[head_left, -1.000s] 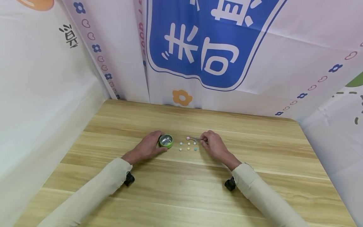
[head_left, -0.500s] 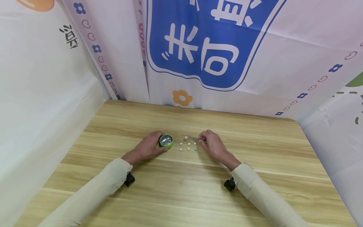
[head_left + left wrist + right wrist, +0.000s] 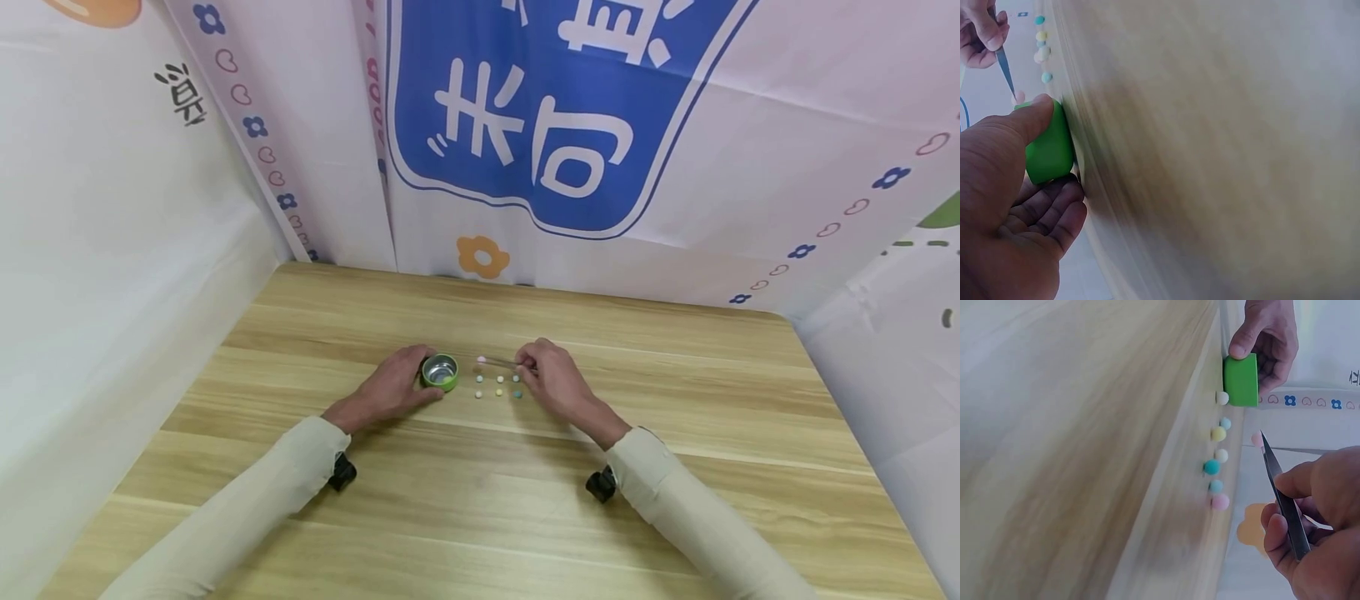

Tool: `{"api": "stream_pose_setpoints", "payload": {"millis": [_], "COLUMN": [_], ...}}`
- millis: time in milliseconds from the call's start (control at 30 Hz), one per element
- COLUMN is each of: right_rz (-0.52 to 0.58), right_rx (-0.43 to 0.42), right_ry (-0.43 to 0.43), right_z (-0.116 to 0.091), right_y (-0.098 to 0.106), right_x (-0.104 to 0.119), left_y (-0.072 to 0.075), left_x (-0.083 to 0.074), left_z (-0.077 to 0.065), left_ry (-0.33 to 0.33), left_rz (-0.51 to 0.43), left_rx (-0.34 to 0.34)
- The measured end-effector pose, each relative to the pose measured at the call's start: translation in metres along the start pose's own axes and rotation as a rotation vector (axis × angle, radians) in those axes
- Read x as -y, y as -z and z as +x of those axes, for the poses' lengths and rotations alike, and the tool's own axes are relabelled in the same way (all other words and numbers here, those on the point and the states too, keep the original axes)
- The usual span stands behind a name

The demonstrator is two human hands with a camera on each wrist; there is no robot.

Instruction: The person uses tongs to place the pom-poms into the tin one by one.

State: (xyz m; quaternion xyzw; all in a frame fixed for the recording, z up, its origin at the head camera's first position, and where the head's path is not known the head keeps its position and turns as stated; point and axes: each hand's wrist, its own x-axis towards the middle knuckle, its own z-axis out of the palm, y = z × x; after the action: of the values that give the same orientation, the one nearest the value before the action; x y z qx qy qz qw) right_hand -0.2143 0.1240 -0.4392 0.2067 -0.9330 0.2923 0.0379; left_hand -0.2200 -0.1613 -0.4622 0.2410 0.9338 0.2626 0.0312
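Gripping a pair of slim tweezers (image 3: 1286,512) between thumb and curled fingers, a person's right hand (image 3: 558,382) holds 1 pink ball (image 3: 482,360) at the tips, raised off the wooden table (image 3: 465,500) near the center of the frame. The left hand (image 3: 388,383), left of center, curves around a small green bowl (image 3: 1241,381), its thumb on the near side and fingers on the far side; the left wrist view shows the remaining fingers loosely bent beneath the thumb. The bowl stands upright, open side up, just left of the pink ball and apart from it, with a pale yellowish patch visible inside. Below the tweezers, 6 small balls sit in 2 rows of 3, among them a yellow ball (image 3: 498,392) and a teal ball (image 3: 517,394) in the lower row. Another pink ball (image 3: 1220,501) rests on the table in the right wrist view. A white backdrop (image 3: 675,267) with a blue panel (image 3: 517,179) fills the upper frame.
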Motion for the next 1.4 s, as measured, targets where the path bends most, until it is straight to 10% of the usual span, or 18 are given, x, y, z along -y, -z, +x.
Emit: {"api": "stream_pose_setpoints", "payload": {"millis": [1400], "right_rz": [0.035], "right_rx": [0.055], "right_ry": [0.034], "right_z": [0.011], "right_y": [-0.019], "right_x": [0.032], "left_y": [-0.001], "left_x": [0.000], "left_z": [0.002], "left_ry": [-0.017], "left_rz": [-0.018], "left_rx": [-0.011]}}
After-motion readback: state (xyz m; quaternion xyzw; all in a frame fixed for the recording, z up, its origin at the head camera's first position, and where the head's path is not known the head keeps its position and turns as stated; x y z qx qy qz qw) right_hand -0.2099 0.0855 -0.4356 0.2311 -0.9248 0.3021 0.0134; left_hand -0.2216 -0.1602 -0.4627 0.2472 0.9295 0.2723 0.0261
